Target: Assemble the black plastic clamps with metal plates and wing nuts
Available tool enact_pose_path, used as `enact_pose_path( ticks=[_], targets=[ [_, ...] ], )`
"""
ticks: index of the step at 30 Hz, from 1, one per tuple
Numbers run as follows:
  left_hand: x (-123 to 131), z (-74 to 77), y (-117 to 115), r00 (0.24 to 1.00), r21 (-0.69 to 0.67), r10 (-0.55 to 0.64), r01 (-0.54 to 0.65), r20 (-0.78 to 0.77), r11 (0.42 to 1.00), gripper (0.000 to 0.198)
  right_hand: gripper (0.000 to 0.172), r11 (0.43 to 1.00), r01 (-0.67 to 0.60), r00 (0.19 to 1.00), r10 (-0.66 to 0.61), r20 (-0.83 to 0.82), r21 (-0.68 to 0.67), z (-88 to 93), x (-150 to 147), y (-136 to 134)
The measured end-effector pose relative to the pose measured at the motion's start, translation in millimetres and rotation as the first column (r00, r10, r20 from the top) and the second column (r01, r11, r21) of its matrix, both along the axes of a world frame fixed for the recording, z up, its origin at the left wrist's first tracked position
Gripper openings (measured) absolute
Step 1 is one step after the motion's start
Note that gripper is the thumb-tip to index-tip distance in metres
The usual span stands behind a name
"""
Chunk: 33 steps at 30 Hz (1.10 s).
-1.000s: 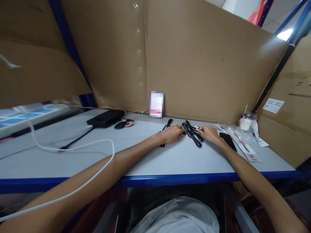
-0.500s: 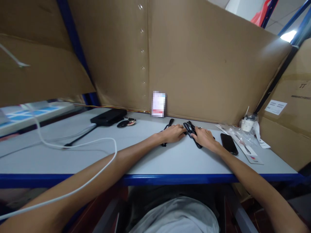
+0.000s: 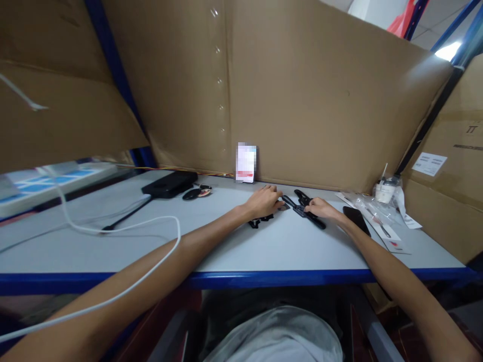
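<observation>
My right hand (image 3: 320,207) is closed, its fingertips pinching a black two-handled tool (image 3: 301,210) shaped like a spokeshave, near its middle. The tool lies slantwise on the table. Just behind it, another black piece (image 3: 301,195) shows, partly covered by the tool and my fingers. To the left, my left hand (image 3: 264,201) hovers low or rests over the table, fingers apart and pointing right. Several black parts (image 3: 256,221) lie under its wrist, mostly hidden. A small dark patch by its fingertips is too unclear to name.
A black phone (image 3: 355,219) lies right of my right hand, beside clear packaging on a card (image 3: 392,245) and a white cup (image 3: 385,192). A lit, blurred screen (image 3: 246,163) leans on the cardboard wall (image 3: 287,100). At left are a black box (image 3: 171,184) and white cable (image 3: 132,219).
The two-handled tool has shifted slightly right and turned, with my right hand on it. My left hand has moved a little left and back, away from the tool.
</observation>
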<state>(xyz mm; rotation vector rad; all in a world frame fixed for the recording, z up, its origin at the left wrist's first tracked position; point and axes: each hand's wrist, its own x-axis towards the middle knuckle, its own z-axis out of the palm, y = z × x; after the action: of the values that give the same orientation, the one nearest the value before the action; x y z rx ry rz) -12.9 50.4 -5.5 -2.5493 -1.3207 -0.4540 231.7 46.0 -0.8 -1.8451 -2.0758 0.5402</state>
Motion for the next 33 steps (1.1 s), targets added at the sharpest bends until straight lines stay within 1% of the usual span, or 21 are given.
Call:
enact_pose_path(
  ticks=[3,5,6,8,10,12,13,15,16,18,20,22,24,26,28,30,33],
  targets=[
    [7,-3.6,-3,0.998,-0.027,-0.067,0.067,0.001,0.997,0.034,0.023,0.999,-0.005,0.998,0.003,-0.067,-0.035,-4.1,2,4],
    [11,-6.0,-4,0.992,-0.030,-0.125,0.125,-0.007,0.992,0.032,0.024,1.000,-0.001,0.999,0.000,-0.048,-0.019,-4.8,2,3],
    [12,-7.0,-4,0.989,-0.027,-0.148,0.148,-0.012,0.989,0.032,0.023,1.000,0.002,1.000,-0.001,-0.012,0.020,-4.6,1,0],
    [12,-8.5,-5,0.986,-0.008,-0.165,0.165,-0.015,0.986,0.031,0.018,0.989,0.002,0.994,-0.018,0.105,0.148,-3.0,-3,-7],
    [13,-8.0,-6,0.987,0.050,-0.161,0.161,0.006,0.986,0.034,0.019,0.954,-0.016,0.967,-0.062,0.248,0.299,0.3,-8,-18],
    [13,-4.9,-10,0.983,0.160,-0.177,0.167,0.053,0.973,0.043,0.025,0.922,-0.035,0.931,-0.111,0.348,0.387,5.8,-14,-30],
    [14,-2.4,-11,0.977,0.227,-0.202,0.182,0.069,0.957,0.048,0.028,0.909,-0.050,0.921,-0.118,0.371,0.413,9.2,-17,-36],
    [16,3.6,-15,0.962,0.343,-0.267,0.235,0.049,0.910,0.054,0.032,0.885,-0.100,0.925,-0.085,0.370,0.454,16.4,-23,-47],
    [17,6.6,-17,0.956,0.373,-0.293,0.267,0.012,0.888,0.053,0.032,0.871,-0.134,0.932,-0.051,0.358,0.473,19.6,-26,-51],
    [19,11.4,-20,0.950,0.380,-0.306,0.308,-0.067,0.872,0.045,0.032,0.852,-0.178,0.943,0.005,0.332,0.493,24.0,-31,-58],
    [20,14.1,-21,0.950,0.353,-0.288,0.312,-0.120,0.882,0.039,0.030,0.850,-0.182,0.952,0.026,0.305,0.495,25.2,-35,-61],
    [20,15.7,-22,0.952,0.330,-0.270,0.303,-0.143,0.894,0.037,0.028,0.853,-0.165,0.963,0.031,0.268,0.495,23.9,-36,-61],
    [20,17.5,-23,0.956,0.317,-0.264,0.291,-0.126,0.903,0.038,0.026,0.850,-0.135,0.979,0.036,0.199,0.509,21.7,-36,-58],
    [19,19.8,-24,0.964,0.313,-0.256,0.265,-0.071,0.912,0.039,0.023,0.842,-0.091,0.995,0.051,0.090,0.532,19.7,-35,-54],
    [19,21.9,-25,0.973,0.322,-0.232,0.225,-0.018,0.920,0.040,0.019,0.841,-0.042,0.994,0.090,-0.063,0.539,18.3,-35,-50],
    [19,22.7,-25,0.981,0.339,-0.196,0.182,0.007,0.923,0.043,0.016,0.864,0.004,0.958,0.141,-0.248,0.503,17.1,-35,-46],
    [17,21.7,-22,0.985,0.353,-0.171,0.158,0.007,0.922,0.049,0.017,0.932,0.051,0.847,0.150,-0.510,0.358,15.8,-37,-45]
  ],
)
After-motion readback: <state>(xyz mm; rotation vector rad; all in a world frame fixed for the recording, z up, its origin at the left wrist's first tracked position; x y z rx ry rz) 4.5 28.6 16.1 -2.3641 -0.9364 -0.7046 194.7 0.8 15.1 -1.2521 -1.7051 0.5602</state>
